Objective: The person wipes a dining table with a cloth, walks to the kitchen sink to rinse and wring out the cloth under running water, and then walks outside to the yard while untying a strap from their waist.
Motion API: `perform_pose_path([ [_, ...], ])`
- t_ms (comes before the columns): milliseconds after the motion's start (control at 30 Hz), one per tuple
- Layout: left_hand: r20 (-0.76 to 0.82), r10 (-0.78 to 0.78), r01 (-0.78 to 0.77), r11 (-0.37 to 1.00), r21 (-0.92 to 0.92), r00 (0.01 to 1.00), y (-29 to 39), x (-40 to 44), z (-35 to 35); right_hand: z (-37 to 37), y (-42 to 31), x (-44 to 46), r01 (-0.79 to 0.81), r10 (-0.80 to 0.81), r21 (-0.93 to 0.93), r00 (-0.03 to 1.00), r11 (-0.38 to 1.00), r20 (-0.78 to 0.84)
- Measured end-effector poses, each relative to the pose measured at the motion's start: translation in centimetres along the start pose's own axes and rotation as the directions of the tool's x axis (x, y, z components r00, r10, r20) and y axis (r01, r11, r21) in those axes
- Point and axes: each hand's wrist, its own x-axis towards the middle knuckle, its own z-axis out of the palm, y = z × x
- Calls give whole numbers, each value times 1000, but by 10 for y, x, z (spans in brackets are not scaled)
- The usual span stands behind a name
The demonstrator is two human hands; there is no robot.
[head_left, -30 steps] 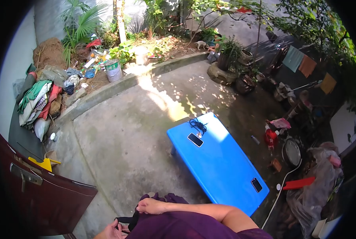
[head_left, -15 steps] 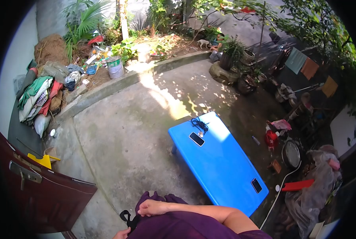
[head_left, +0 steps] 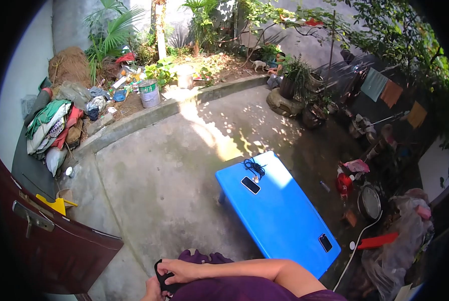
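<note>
Low in the head view, my right hand [head_left: 180, 271] reaches across my body with its fingers closed on a black strap [head_left: 160, 275]. Just beneath it, my left hand [head_left: 153, 289] is also closed against the same strap, partly cut off by the frame's edge. The strap forms a small loop by my fingers; what it belongs to is hidden. Purple cloth [head_left: 224, 290] lies under my right forearm. To the right stands a blue table [head_left: 284, 215] with a phone [head_left: 250, 185], a second phone [head_left: 325, 243] and a bundled black cable [head_left: 254, 168] on it.
A dark red door [head_left: 58, 246] stands ajar at left, near a yellow dustpan-like object [head_left: 53, 204]. A low concrete curb [head_left: 129, 129] borders the planted bed. Potted plants [head_left: 295, 80], a round basin [head_left: 369, 202] and a white hose [head_left: 352, 251] line the right side.
My right hand has moved slightly left and down onto the black strap, and my left hand has come up beside it. The view has shifted slightly.
</note>
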Motion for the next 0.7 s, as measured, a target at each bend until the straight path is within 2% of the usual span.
perform_pose_path([
  [33,-19,-158,152,970,-188,987,15,-1,6,-3,-11,-4,-6,6,-2,998,1000,-55],
  [67,-5,-313,289,883,-371,950,26,-2,11,-6,-20,-8,-13,13,-4,994,1000,-109],
  [100,4,-333,310,873,-377,943,33,-5,14,-9,-27,-11,87,-84,-1,954,996,-287],
  [167,27,-377,357,849,-389,926,40,-10,20,-21,-55,-19,3,-4,-3,894,1000,-448],
  [200,36,-374,364,869,-335,927,37,-3,21,-25,-62,-21,-37,31,-1,850,999,-526],
  [233,44,-370,367,887,-280,928,30,10,20,-18,-42,-19,93,-144,-122,834,988,-533],
  [267,50,-369,371,901,-224,928,23,21,18,-14,-23,-18,108,-156,-143,910,984,-384],
  [300,139,-280,307,917,-256,950,27,20,19,-14,-17,-17,126,-160,-159,962,979,-223],
  [333,86,-302,313,903,-294,950,30,18,20,-12,-12,-16,147,-159,-170,986,974,-56],
  [400,-22,-348,316,873,-372,937,38,8,21,-14,-17,-17,-54,53,-129,999,990,-9],
  [467,-35,-284,255,903,-346,958,37,6,11,-18,-29,-14,-269,277,-103,957,958,79],
  [500,-41,-252,225,916,-333,967,35,6,8,-16,-25,-12,-165,168,-56,984,985,58],
  [600,-136,-166,93,900,-427,977,23,16,14,-9,-26,-11,43,-45,-64,999,997,-29],
  [633,-29,-236,197,867,-458,971,27,12,10,-9,-30,-11,29,-30,-83,999,996,-12],
  [700,60,-245,245,854,-458,968,25,14,5,-13,-38,-11,-1,4,-128,1000,992,24],
])
